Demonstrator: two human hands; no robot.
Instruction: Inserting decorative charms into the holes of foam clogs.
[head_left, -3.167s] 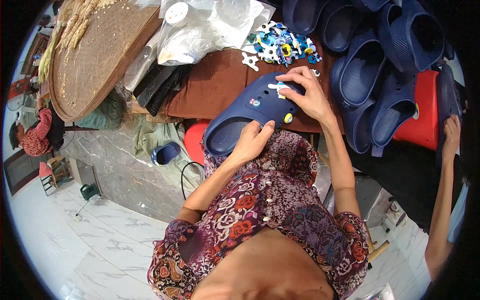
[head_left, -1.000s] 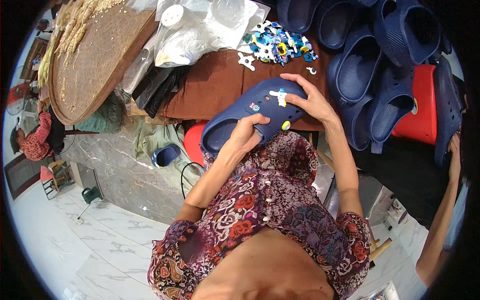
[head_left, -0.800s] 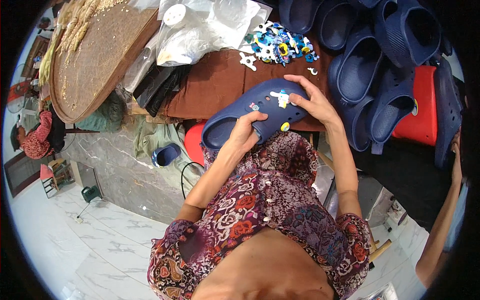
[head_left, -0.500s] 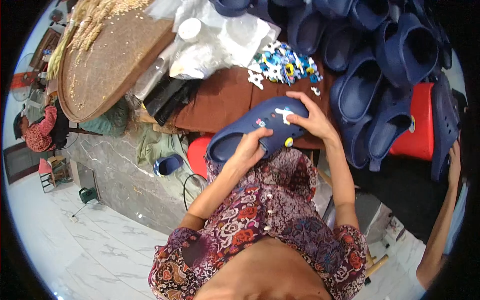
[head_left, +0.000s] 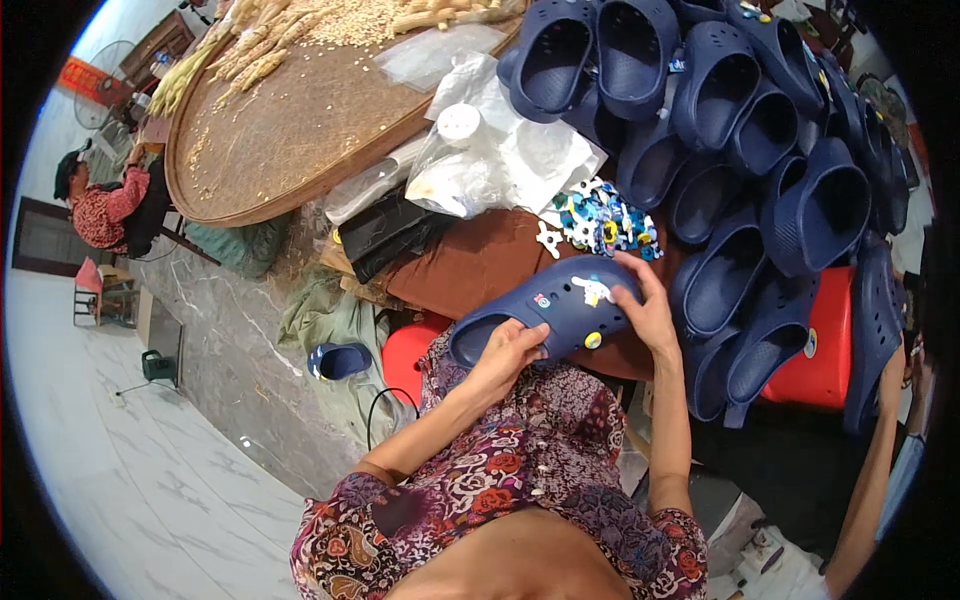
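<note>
A navy blue clog (head_left: 520, 305) lies across my lap, its toe to the right and its opening to the left. My left hand (head_left: 505, 362) grips its near side by the opening, thumb on the upper. Around the toe, my right hand (head_left: 650, 312) is closed, its thumb beside a white figure-shaped charm (head_left: 596, 291). A round yellow charm (head_left: 593, 340) sits on the near side of the toe, and a small pink and white charm (head_left: 541, 300) near the opening. Beyond the toe, a pile of loose charms (head_left: 605, 222) rests on brown cloth (head_left: 460, 256).
Many navy clogs (head_left: 720, 85) are heaped at the right, some by a red stool (head_left: 830, 330). Another person's hand (head_left: 893, 370) touches a clog there. A round woven tray (head_left: 300, 130) with grain stands far left, beside a plastic bag (head_left: 450, 180). A single clog (head_left: 340, 361) lies at left.
The whole view has shifted, so things appear lower and further right. Both hands keep hold of the clog; my right thumb has slid off the white charm toward the toe.
</note>
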